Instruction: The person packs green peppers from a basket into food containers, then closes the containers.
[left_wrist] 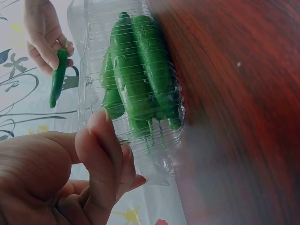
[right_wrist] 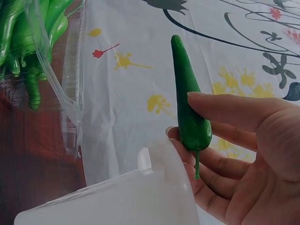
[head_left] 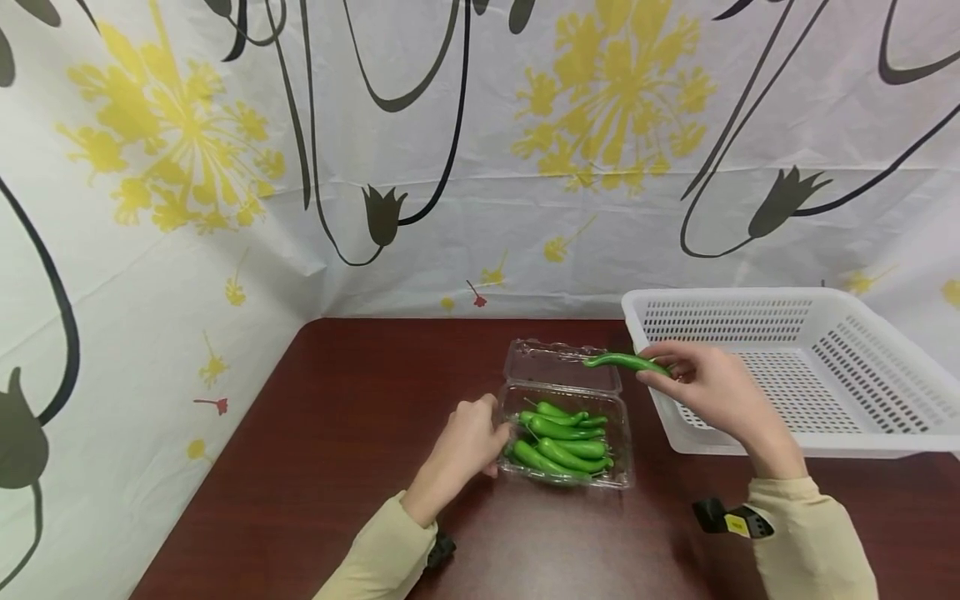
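Note:
In the head view, a clear plastic clamshell box (head_left: 624,477) lies on the table with its lid (head_left: 555,371) folded back. Several green peppers (head_left: 558,429) are inside, side by side. My left hand (head_left: 468,437) is at the box's left side, thumb and fingers curled at the wall. A single green pepper (right_wrist: 185,93) is pinched by its stem end between thumb and fingers of my right hand (head_left: 712,387). The pepper's tip points left, over the open lid. Beneath the right hand is the near-left rim of a white plastic basket (head_left: 652,367).
The white slotted basket takes up the right side of the dark red wooden table (head_left: 337,500). A white cloth (head_left: 480,217) with yellow flowers and dark stems hangs behind and to the left. Both wrists wear a strapped black device (head_left: 731,521).

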Action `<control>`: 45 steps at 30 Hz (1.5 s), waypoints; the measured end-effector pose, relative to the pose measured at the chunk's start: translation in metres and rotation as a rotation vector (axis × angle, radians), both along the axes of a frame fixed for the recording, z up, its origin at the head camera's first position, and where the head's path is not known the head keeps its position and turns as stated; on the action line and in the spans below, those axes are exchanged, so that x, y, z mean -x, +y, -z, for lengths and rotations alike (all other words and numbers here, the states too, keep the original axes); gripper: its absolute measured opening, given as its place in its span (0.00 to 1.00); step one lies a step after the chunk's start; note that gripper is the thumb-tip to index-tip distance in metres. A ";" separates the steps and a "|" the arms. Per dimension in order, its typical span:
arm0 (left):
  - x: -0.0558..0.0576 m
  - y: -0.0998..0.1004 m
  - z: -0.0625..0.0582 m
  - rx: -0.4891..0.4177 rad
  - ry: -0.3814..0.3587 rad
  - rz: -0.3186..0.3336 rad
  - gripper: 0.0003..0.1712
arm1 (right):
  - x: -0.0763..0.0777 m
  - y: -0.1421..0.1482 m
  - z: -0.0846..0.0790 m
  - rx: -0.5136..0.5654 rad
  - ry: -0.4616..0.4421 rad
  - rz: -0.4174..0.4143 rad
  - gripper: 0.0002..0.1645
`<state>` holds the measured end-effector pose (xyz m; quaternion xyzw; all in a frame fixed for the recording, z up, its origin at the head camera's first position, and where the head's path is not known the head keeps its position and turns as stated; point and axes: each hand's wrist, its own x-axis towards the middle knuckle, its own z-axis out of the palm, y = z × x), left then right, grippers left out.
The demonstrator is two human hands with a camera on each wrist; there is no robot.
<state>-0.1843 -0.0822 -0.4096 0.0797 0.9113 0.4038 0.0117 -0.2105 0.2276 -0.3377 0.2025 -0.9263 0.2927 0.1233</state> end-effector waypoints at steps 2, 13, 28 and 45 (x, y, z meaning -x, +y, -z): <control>0.000 0.000 0.000 0.003 0.001 0.000 0.14 | 0.000 -0.001 0.000 0.009 -0.008 -0.005 0.14; -0.001 -0.001 0.000 0.010 0.009 -0.002 0.18 | -0.001 -0.012 0.003 0.001 0.015 -0.071 0.11; -0.002 -0.001 0.001 0.013 0.028 0.003 0.18 | -0.002 -0.027 0.009 -0.036 -0.020 -0.150 0.12; -0.002 -0.001 0.000 -0.005 0.019 0.008 0.14 | -0.002 -0.043 0.019 -0.021 -0.109 -0.215 0.10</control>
